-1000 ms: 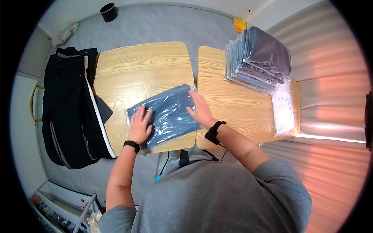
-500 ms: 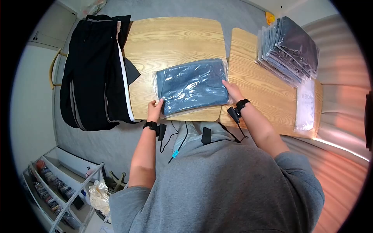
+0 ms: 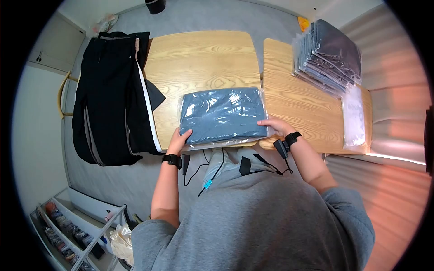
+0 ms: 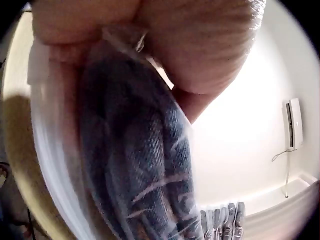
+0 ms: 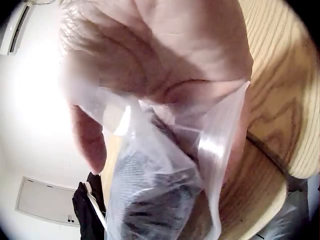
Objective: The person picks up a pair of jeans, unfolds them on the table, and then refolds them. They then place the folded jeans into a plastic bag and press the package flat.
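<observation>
A folded blue denim garment in a clear plastic bag [image 3: 224,115] lies at the near edge of the wooden table. My left hand [image 3: 178,139] grips its near left corner, thumb on top and fingers underneath. At the right side my right hand [image 3: 279,125] holds the bag's edge, its thumb laid over the top. The left wrist view has the left hand [image 4: 200,50] around the plastic, with dark blue knit-like folds [image 4: 150,160] inside. Loose clear plastic [image 5: 215,145] spans the right palm in the right wrist view.
Black trousers [image 3: 106,99] with a white stripe lie piled on the left. A stack of bagged folded garments [image 3: 334,54] stands at the back right, beside a flat white printed bag [image 3: 354,115]. A narrow gap separates the two tabletops [image 3: 203,58]. Shelving [image 3: 86,244] stands lower left.
Both hands went from lying flat on top of the bagged garment to gripping its sides. The garment, slanted before, has been turned square to the table's near edge and drawn toward the body.
</observation>
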Demonstrator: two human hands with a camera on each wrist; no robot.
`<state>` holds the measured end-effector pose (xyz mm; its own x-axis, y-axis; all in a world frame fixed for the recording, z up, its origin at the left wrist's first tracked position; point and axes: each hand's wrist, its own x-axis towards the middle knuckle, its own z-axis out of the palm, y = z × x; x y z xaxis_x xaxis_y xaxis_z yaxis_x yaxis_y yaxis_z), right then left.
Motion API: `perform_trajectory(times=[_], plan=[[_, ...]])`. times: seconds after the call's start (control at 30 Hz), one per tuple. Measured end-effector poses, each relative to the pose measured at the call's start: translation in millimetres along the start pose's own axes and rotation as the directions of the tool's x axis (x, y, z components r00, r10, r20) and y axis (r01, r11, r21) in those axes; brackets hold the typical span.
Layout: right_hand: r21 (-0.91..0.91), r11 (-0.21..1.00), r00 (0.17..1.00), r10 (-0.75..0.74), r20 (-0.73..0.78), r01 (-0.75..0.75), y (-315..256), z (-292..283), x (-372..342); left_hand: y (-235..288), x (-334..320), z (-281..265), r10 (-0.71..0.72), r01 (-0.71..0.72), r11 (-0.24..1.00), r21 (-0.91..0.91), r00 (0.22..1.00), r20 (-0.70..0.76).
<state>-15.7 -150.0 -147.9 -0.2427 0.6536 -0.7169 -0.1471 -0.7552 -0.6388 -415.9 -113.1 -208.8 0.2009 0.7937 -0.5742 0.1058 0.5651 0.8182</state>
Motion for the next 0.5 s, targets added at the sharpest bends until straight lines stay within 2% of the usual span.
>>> perform_trajectory(times=[0.03,0.07,0.17,0.23,0.3,0.37,0.47,0.5], plan=[[-0.018,0.999,0.997,0.052,0.053,-0.051,1.6,-2.5,-1.9,5.5,-2.8,-2.2,-0.009,0.008,1.000,0.002,1.000,0.018],[-0.036,0.998,0.998,0.052,0.033,-0.050,-1.1,2.3,-7.8,14.9,-8.2,-3.2,-0.058,0.058,0.996,0.072,0.998,0.000],[-0.042,0.999,0.999,-0.029,0.039,0.031,-15.9,17.3,-30.8,14.0,-10.1,-3.6,0.118,-0.118,0.991,0.068,0.993,0.003],[-0.034,0.994,0.993,-0.101,0.067,0.103,-8.8,7.7,-28.6,36.2,-24.6,7.8,0.035,-0.033,0.994,0.102,0.999,-0.026],[-0.066,0.983,0.985,-0.166,0.044,0.169,-12.1,1.2,-39.1,40.8,-30.4,19.0,0.101,-0.099,0.986,0.132,0.995,-0.008],[-0.077,0.975,0.978,-0.209,0.014,0.210,-13.6,-9.3,-55.6,40.7,-34.5,35.6,0.160,-0.159,0.985,0.067,0.987,-0.001],[-0.160,0.910,0.923,-0.383,0.032,0.383,-19.8,-35.6,-86.7,63.4,-45.4,74.6,0.188,-0.187,0.974,0.127,0.982,0.006],[-0.164,0.903,0.916,-0.401,0.006,0.396,-22.8,-44.9,-101.1,74.4,-51.5,92.2,0.202,-0.202,0.971,0.124,0.979,0.013]])
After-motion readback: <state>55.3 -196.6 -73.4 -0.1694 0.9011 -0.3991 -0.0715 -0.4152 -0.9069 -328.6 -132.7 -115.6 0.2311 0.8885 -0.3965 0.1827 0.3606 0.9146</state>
